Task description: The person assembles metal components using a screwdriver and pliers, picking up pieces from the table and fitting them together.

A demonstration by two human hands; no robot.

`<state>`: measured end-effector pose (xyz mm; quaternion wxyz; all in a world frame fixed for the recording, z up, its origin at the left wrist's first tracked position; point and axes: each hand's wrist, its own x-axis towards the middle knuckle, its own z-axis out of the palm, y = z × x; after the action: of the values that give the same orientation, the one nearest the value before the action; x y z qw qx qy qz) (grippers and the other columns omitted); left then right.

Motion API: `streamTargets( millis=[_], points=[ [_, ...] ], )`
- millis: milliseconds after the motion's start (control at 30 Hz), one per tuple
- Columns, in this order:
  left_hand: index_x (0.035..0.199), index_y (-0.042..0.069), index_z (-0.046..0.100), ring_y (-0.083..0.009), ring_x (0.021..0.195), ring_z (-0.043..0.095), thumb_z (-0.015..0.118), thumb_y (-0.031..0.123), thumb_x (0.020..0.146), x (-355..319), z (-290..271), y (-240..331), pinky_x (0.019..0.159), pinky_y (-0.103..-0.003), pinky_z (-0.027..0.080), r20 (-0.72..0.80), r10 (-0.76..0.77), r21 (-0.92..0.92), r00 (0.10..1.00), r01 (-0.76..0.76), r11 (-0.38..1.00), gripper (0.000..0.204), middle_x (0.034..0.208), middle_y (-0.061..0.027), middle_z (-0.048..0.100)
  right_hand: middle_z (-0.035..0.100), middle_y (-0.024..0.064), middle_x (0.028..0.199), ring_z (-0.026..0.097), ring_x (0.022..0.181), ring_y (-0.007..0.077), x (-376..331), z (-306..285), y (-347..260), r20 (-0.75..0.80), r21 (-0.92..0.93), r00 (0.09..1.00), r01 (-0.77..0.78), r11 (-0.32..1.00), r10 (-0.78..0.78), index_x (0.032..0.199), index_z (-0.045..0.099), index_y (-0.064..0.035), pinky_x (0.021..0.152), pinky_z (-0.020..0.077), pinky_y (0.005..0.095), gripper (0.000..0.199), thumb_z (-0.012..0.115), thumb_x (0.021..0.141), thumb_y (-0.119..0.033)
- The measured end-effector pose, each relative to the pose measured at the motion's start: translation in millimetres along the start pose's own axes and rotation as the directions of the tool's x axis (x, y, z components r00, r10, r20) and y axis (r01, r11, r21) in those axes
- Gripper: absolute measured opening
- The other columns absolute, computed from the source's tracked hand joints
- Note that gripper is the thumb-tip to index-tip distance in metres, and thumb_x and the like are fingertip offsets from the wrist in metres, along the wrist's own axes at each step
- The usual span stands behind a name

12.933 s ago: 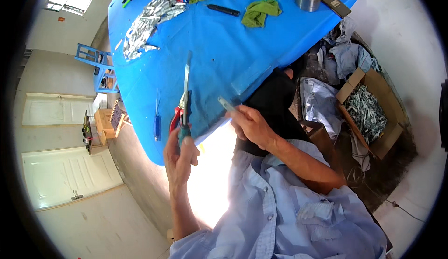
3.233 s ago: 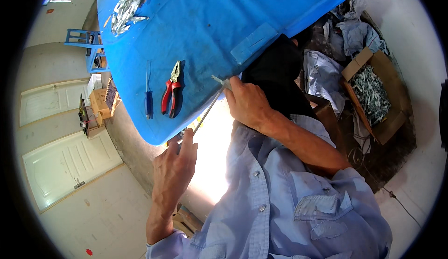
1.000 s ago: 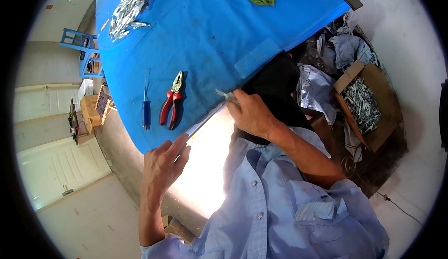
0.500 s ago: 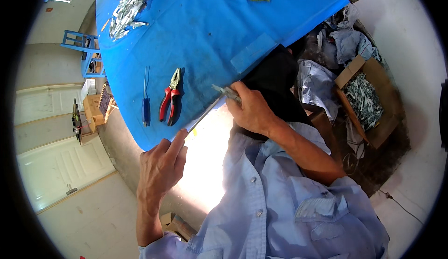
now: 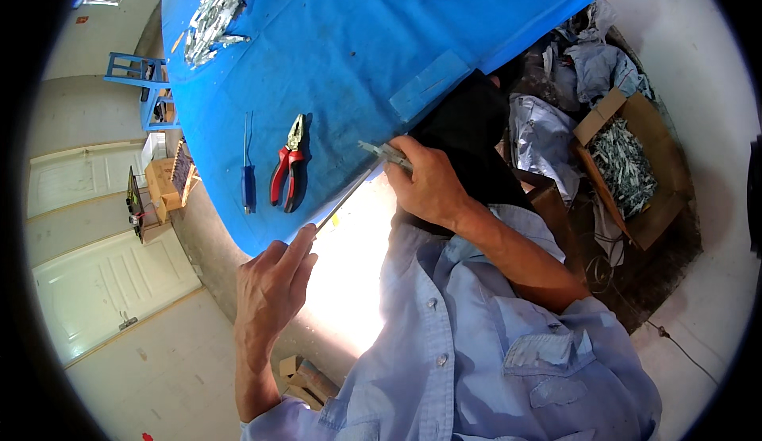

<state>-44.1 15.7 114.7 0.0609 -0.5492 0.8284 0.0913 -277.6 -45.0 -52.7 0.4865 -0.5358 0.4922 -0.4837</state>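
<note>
Head view. The left hand (image 5: 270, 282) pinches the near end of a long, thin grey metal strip (image 5: 349, 193) between fingertips, while the right hand (image 5: 429, 183) clenches its far end together with a small grey metal clip (image 5: 379, 150). The strip spans the near edge of the blue-covered table (image 5: 357, 36), just right of the red-handled pliers (image 5: 287, 167) and the blue-handled screwdriver (image 5: 248, 175). The step in hand appears to be fitting the clip to the strip. The next move likely calls for steady alignment of both ends.
</note>
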Motion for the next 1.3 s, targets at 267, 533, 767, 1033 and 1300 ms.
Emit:
streamTargets(
  millis=[267, 533, 767, 1033, 1300],
  points=[
    [0.132, 0.014, 0.066, -0.0236, 0.058, 0.062, 0.075, 0.012, 0.092, 2.5, 0.1, 1.0, 0.053, -0.038, 0.050, 0.001, -0.001, -0.016, 1.000, 0.002, 1.000, 0.041, 0.072, -0.0079, 0.061, 0.069, 0.0276, 0.085, 0.068, 0.079, 0.0459, 0.7, -0.2, -3.2, 0.052, -0.104, 0.999, -0.003, 0.995, 0.008, 0.101, 0.064, 0.0033, 0.068, 0.0532, 0.0502, 0.015, 0.063, 0.093, -0.009],
    [0.130, 0.011, 0.068, -0.0283, 0.062, 0.064, 0.073, 0.010, 0.093, 7.6, -8.2, 4.4, 0.057, -0.042, 0.050, 0.053, -0.049, -0.015, 0.997, 0.050, 0.999, 0.037, 0.077, -0.0101, 0.063, 0.070, 0.0264, 0.091, 0.069, 0.084, 0.0454, 0.8, 0.8, -2.2, 0.057, -0.144, 0.998, 0.019, 0.989, -0.011, 0.104, 0.064, 0.0027, 0.073, 0.0538, 0.0516, 0.017, 0.063, 0.095, -0.012],
    [0.126, 0.011, 0.069, -0.0272, 0.056, 0.063, 0.071, 0.013, 0.097, 12.1, -11.3, 12.3, 0.052, -0.042, 0.050, 0.056, -0.039, 0.091, 0.998, 0.034, 0.995, 0.029, 0.070, -0.0108, 0.061, 0.070, 0.0269, 0.091, 0.069, 0.084, 0.0453, 1.8, 1.6, 1.6, 0.088, -0.187, 0.996, 0.047, 0.981, -0.031, 0.103, 0.063, 0.0025, 0.074, 0.0536, 0.0517, 0.015, 0.066, 0.095, -0.009],
    [0.121, 0.009, 0.069, -0.0269, 0.051, 0.062, 0.071, 0.017, 0.099, 17.2, -4.3, 10.7, 0.047, -0.041, 0.048, 0.072, -0.046, 0.157, 0.996, 0.034, 0.987, 0.024, 0.065, -0.0105, 0.059, 0.069, 0.0262, 0.090, 0.068, 0.083, 0.0461, 2.5, 3.8, 7.9, 0.058, -0.201, 0.994, 0.102, 0.974, -0.092, 0.099, 0.061, 0.0031, 0.072, 0.0532, 0.0520, 0.013, 0.067, 0.093, -0.007],
    [0.113, 0.007, 0.066, -0.0259, 0.048, 0.061, 0.068, 0.016, 0.098, 25.5, -12.9, 10.3, 0.045, -0.038, 0.050, 0.070, 0.006, 0.116, 0.998, -0.014, 0.993, 0.018, 0.059, -0.0116, 0.057, 0.069, 0.0261, 0.090, 0.068, 0.083, 0.0458, 2.2, 4.5, 9.8, 0.041, -0.196, 0.992, 0.126, 0.972, -0.121, 0.097, 0.061, 0.0035, 0.072, 0.0536, 0.0513, 0.012, 0.067, 0.093, -0.006]
  ],
)
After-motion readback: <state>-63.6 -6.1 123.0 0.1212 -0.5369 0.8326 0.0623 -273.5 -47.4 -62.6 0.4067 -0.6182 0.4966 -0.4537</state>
